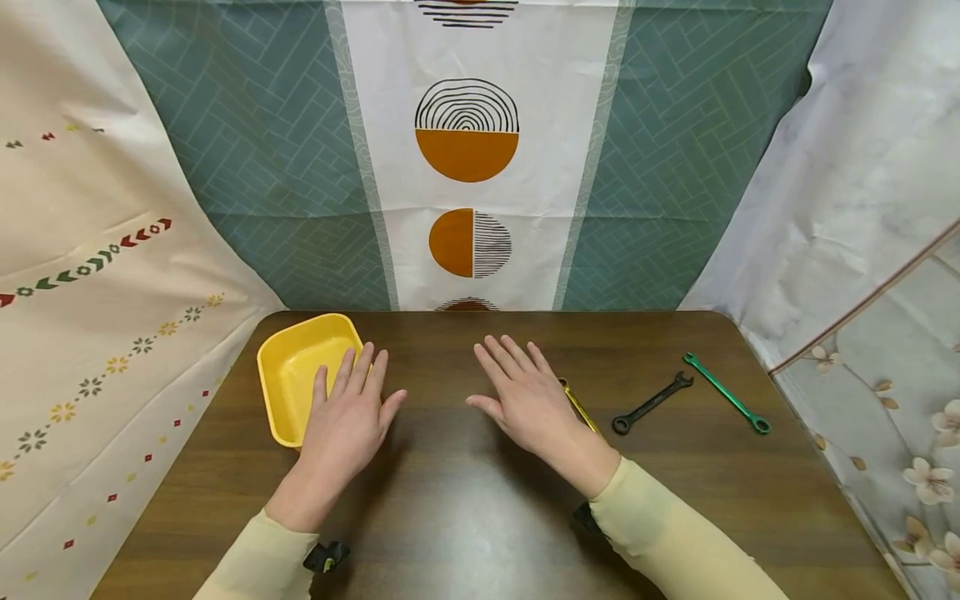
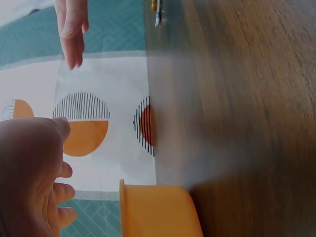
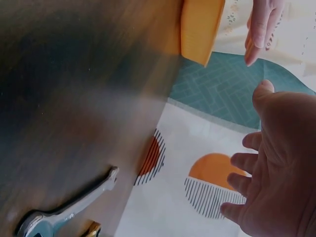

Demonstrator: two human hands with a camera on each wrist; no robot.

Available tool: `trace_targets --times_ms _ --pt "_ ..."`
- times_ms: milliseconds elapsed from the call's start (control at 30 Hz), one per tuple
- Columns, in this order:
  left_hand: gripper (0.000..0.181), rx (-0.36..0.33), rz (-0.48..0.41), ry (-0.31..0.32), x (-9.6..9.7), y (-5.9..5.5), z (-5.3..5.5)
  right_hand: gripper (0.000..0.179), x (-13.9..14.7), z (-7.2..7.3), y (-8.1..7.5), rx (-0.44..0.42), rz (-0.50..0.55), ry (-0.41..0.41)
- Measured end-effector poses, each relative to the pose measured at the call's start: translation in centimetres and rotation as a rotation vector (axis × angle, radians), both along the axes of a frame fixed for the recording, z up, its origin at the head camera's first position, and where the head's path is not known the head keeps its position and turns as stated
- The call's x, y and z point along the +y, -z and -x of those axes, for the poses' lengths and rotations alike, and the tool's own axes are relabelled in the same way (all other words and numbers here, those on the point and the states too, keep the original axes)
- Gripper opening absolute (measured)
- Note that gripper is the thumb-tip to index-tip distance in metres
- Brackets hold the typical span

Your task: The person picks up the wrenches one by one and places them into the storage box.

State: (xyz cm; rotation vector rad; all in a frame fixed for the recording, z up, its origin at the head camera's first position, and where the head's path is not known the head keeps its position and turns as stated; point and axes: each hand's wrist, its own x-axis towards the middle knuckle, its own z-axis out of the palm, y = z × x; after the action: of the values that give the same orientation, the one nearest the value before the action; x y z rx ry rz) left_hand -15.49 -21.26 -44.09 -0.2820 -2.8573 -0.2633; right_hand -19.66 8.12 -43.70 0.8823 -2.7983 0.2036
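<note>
Fingers (image 1: 363, 367) out straight and loosely spread on both sides, folks, with nothing in their grasp! Left hand (image 1: 347, 421) is up above the tabletop (image 1: 465, 475), back of the hand toward the head camera, its fingertips overlapping the near right side of the yellow bin (image 1: 296, 375) in that view — yet the left wrist camera shows a gap between hand and bin, no contact there. That bin sits upright at the far left corner. Over to the right hand (image 1: 528, 404), also raised, released and slanting inward, thumb pointing toward the other hand, with bare brown surface between the two. Just beside it lies a yellow wrench (image 1: 581, 407), partly covered from above by the hand and wrist. Next along, a black combination wrench (image 1: 651, 404), ring end nearer the person, open jaw angled away to the right; then a green combination wrench (image 1: 725, 392) farthest right, slanting the other way, ring end close to the table's right edge. And look at the right wrist view — a silver wrench (image 3: 79, 205) lies flat there too, beside a golden piece only partly in frame. Pale yellow sleeves (image 1: 675, 533) cover both forearms, and behind it all hangs a teal-and-white cloth (image 1: 255, 125) with orange half-circles.
</note>
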Motion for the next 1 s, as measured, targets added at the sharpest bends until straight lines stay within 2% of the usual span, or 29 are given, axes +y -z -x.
trace_targets --times_ms 233,600,1000 --pt "0.071 0.042 0.009 -0.003 -0.6 0.1 0.0 0.080 -0.6 0.2 0.2 0.006 0.004 -0.016" --pt "0.071 0.028 -0.004 -0.024 -1.4 -0.1 -0.2 0.079 -1.4 0.4 0.2 0.019 -0.004 -0.037" --pt "0.072 0.030 -0.004 -0.039 -2.3 0.3 -0.4 0.080 -2.0 0.6 0.8 0.024 -0.016 -0.055"
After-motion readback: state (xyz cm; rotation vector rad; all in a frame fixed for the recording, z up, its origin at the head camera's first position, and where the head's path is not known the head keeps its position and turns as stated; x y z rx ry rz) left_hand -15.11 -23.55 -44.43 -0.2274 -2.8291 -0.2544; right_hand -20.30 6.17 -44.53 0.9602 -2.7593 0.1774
